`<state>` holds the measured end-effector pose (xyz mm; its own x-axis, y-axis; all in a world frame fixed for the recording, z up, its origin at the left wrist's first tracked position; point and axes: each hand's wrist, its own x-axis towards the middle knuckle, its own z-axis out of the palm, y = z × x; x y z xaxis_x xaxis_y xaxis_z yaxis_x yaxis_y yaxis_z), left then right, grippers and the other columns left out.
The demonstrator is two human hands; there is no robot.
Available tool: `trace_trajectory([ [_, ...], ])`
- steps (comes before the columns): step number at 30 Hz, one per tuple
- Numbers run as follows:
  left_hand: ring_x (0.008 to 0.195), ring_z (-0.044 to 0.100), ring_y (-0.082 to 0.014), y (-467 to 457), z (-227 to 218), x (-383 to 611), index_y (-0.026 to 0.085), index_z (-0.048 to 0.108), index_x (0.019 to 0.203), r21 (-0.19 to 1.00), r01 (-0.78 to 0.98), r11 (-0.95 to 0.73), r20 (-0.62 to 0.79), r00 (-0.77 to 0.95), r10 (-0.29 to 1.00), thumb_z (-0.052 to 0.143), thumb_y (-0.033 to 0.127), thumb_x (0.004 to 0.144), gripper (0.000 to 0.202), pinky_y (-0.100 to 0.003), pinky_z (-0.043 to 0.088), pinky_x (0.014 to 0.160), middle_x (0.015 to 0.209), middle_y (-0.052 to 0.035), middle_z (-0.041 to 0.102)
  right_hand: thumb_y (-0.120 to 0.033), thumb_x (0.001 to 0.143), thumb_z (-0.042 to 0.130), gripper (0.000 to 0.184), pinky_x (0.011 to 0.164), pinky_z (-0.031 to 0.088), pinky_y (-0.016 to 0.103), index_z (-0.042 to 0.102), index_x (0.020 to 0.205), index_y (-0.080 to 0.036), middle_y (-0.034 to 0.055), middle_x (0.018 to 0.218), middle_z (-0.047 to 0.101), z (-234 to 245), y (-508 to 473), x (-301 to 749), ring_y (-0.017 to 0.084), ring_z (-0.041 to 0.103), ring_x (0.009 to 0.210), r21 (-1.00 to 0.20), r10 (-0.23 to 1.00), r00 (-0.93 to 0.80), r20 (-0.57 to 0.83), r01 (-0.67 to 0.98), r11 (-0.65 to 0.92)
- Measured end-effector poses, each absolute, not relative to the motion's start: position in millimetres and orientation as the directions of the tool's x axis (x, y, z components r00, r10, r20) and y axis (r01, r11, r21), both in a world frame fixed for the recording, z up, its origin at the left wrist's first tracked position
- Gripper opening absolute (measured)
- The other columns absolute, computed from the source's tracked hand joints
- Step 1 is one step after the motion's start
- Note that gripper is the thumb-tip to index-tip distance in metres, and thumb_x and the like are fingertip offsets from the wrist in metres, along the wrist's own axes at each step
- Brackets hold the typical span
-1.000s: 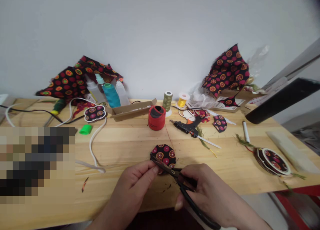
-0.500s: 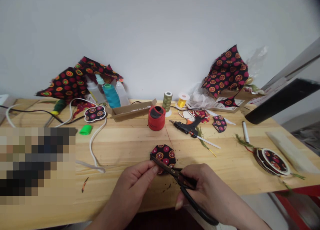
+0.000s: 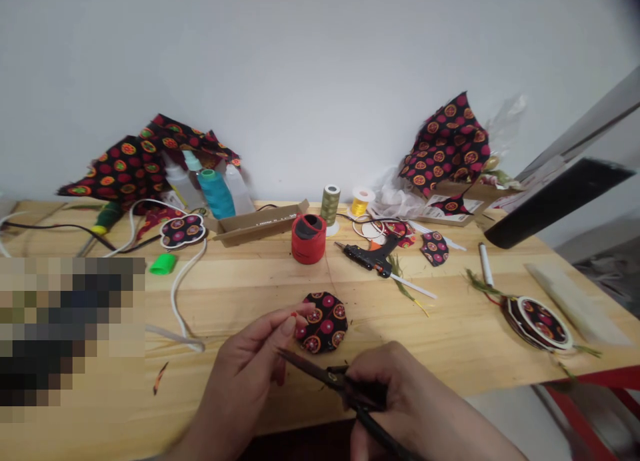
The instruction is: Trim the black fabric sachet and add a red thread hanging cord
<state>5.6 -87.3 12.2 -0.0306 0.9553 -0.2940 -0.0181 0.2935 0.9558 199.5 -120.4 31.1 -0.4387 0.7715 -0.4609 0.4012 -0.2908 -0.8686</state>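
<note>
Our left hand (image 3: 245,374) touches the edge of the soft, light cloth round (image 3: 325,322) on the table (image 3: 225,281), best held by its edge, though we can't tell if it pinches, and our right hand (image 3: 400,407) grips the scissors (image 3: 313,369).

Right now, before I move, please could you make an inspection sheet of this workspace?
Surface: light wooden table, with small scraps on it.
Job's things: round black patterned fabric piece; black-handled steel scissors.
Clutter: red cylindrical roll; black hot glue gun; teal thread cone.
Hands: left hand has fingertips at the fabric's edge; right hand grips the scissors.
Cables: white cord; thin black cord.
Surroundings: white wall; other people: nothing seen.
</note>
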Motion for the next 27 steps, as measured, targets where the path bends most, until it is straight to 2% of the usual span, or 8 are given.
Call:
trace_trajectory([
  [3, 0.044, 0.039, -0.008, -91, 17, 10, 0.02, 0.075, 0.082, 0.958, -0.007, 0.286, -0.286, 0.039, 0.958, 0.065, 0.038, 0.073, 0.022, -0.018, 0.034, 0.039, 0.068, -0.0014, 0.067, -0.015, 0.068, 0.06, 0.014, 0.042, 0.019, 0.018, 0.05, 0.057, -0.015, -0.0088, 0.05, 0.038, 30, -121, 196, 0.005, 0.032, 0.05, -0.87, 0.748, -0.47, -0.469, 0.388, -0.302],
  [6, 0.043, 0.04, -0.0082, -95, 15, 12, 0.019, 0.071, 0.07, 0.96, -0.042, 0.278, -0.274, 0.09, 0.958, 0.064, 0.038, 0.075, 0.022, -0.017, 0.032, 0.038, 0.053, 0.002, 0.057, -0.012, 0.067, 0.059, 0.015, 0.042, 0.018, 0.018, 0.048, 0.057, -0.015, -0.0091, 0.05, 0.036, 29, -122, 195, 0.005, 0.03, 0.049, -0.877, 0.766, -0.466, -0.444, 0.4, -0.265],
  [11, 0.039, 0.035, -0.0063, -93, 4, 9, 0.018, 0.069, 0.075, 0.949, -0.081, 0.303, -0.304, 0.0, 0.953, 0.067, 0.039, 0.072, 0.021, -0.016, 0.031, 0.036, 0.046, 0.0071, 0.044, -0.01, 0.068, 0.055, 0.008, 0.045, 0.023, 0.017, 0.053, 0.064, -0.016, -0.0077, 0.056, 0.043, 32, -123, 204, 0.006, 0.035, 0.052, -0.837, 0.806, -0.436, -0.4, 0.533, -0.128],
  [14, 0.039, 0.033, -0.0057, -89, -1, 7, 0.017, 0.068, 0.078, 0.914, -0.222, 0.341, -0.359, -0.044, 0.932, 0.07, 0.038, 0.069, 0.022, -0.015, 0.028, 0.035, 0.047, 0.0079, 0.043, -0.019, 0.07, 0.06, 0.011, 0.046, 0.025, 0.019, 0.052, 0.063, -0.017, -0.0059, 0.058, 0.049, 32, -119, 214, 0.008, 0.039, 0.053, -0.703, 0.891, -0.293, -0.346, 0.711, -0.039],
  [16, 0.038, 0.031, -0.005, -86, -3, 7, 0.017, 0.067, 0.08, 0.883, -0.304, 0.357, -0.387, -0.041, 0.921, 0.071, 0.038, 0.069, 0.024, -0.014, 0.025, 0.034, 0.046, 0.0087, 0.041, -0.031, 0.074, 0.06, 0.02, 0.048, 0.027, 0.021, 0.051, 0.062, -0.018, -0.0026, 0.06, 0.053, 28, -113, 223, 0.01, 0.042, 0.053, -0.545, 0.949, -0.163, -0.272, 0.839, -0.012],
  [21, 0.038, 0.028, -0.004, -84, 0, 8, 0.016, 0.066, 0.077, 0.866, -0.334, 0.373, -0.404, -0.027, 0.914, 0.07, 0.039, 0.07, 0.024, -0.013, 0.023, 0.033, 0.045, 0.0096, 0.039, -0.039, 0.081, 0.049, 0.027, 0.057, 0.035, 0.028, 0.058, 0.071, -0.016, 0.0097, 0.074, 0.065, 15, -102, 248, 0.02, 0.058, 0.064, -0.177, 0.981, 0.059, -0.183, 0.98, -0.092],
  [24, 0.038, 0.029, -0.0039, -85, 3, 9, 0.016, 0.066, 0.075, 0.869, -0.325, 0.374, -0.404, -0.028, 0.914, 0.07, 0.039, 0.07, 0.025, -0.012, 0.023, 0.033, 0.045, 0.0093, 0.04, -0.033, 0.082, 0.044, 0.025, 0.06, 0.037, 0.029, 0.06, 0.072, -0.016, 0.0116, 0.076, 0.066, 10, -101, 260, 0.023, 0.061, 0.068, -0.103, 0.975, 0.087, -0.206, 0.989, -0.11],
  [27, 0.037, 0.03, -0.0041, -85, 3, 9, 0.016, 0.067, 0.076, 0.865, -0.326, 0.381, -0.414, -0.036, 0.91, 0.07, 0.039, 0.07, 0.024, -0.013, 0.025, 0.032, 0.045, 0.009, 0.041, -0.029, 0.079, 0.045, 0.02, 0.06, 0.039, 0.029, 0.06, 0.073, -0.017, 0.0102, 0.077, 0.065, 9, -103, 268, 0.022, 0.061, 0.068, -0.133, 0.969, 0.059, -0.241, 0.987, -0.094],
])
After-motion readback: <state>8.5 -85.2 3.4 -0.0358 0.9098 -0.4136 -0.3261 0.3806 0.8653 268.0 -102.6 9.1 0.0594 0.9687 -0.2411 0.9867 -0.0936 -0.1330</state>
